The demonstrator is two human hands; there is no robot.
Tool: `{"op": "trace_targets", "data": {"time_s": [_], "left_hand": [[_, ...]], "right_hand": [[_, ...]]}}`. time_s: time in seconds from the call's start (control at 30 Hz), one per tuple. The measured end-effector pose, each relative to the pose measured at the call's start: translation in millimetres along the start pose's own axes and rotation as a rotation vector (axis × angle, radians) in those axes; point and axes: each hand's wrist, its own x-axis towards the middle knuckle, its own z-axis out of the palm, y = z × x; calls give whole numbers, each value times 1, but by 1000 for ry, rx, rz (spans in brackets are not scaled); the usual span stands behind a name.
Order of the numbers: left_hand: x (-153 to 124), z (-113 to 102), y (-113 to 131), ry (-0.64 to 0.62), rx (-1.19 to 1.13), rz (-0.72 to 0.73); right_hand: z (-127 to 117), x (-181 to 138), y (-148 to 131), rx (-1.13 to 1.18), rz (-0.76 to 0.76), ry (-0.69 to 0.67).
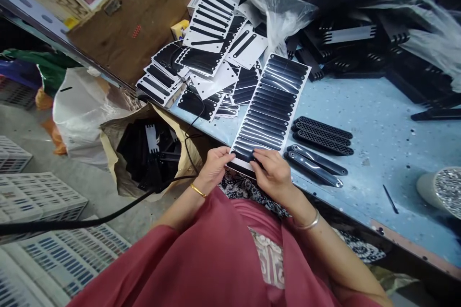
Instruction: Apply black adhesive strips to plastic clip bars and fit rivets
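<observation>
A long white sheet of black strip stickers (pixel 272 100) with rounded, holed ends leans across the table edge towards me. My left hand (pixel 216 165) pinches its lower left corner between thumb and fingers. My right hand (pixel 272 170) is closed at the lower right of the same sheet, its fingertips bent onto the lowest strips; whether a strip's end is lifted there, I cannot tell. Just right of the sheet lie several black plastic bars, some with a lattice face (pixel 322 135) and some with a smooth, glossy face (pixel 315 165).
Loose sticker sheets (pixel 212 24) are heaped at the back left. Black plastic parts (pixel 345 53) lie under clear plastic film at the back right. A tub of small metal pieces (pixel 448 192) stands at the right. An open sack (pixel 111 148) and a black cable (pixel 108 218) are at the left.
</observation>
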Motion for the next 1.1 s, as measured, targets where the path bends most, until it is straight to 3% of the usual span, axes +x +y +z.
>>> {"op": "trace_targets", "data": {"time_s": [0.1, 0.27, 0.43, 0.53, 0.63, 0.73, 0.87, 0.93, 1.03, 1.1], "left_hand": [[-3, 5, 7, -32, 2, 42], [-4, 14, 17, -133, 40, 112], [1, 19, 16, -174, 71, 127], [0, 17, 15, -123, 67, 132], [-2, 11, 15, -7, 58, 106], [-1, 3, 11, 100, 112, 119], [4, -10, 10, 129, 394, 233], [6, -15, 15, 184, 688, 396], [4, -13, 26, 345, 1065, 767], [-2, 1, 31, 301, 1129, 916]], "right_hand": [[9, 8, 2, -9, 38, 5], [7, 16, 1, 241, 112, -29], [4, 24, 1, 409, 283, -9], [11, 30, -2, 552, 420, 23], [10, 40, -8, 689, 618, 175], [-13, 53, -16, 823, 710, 344], [-71, 57, -17, 695, 601, 449], [-100, 48, -11, 510, 545, 469], [-129, 28, 2, 193, 476, 415], [-136, 16, 9, 51, 438, 349]]}}
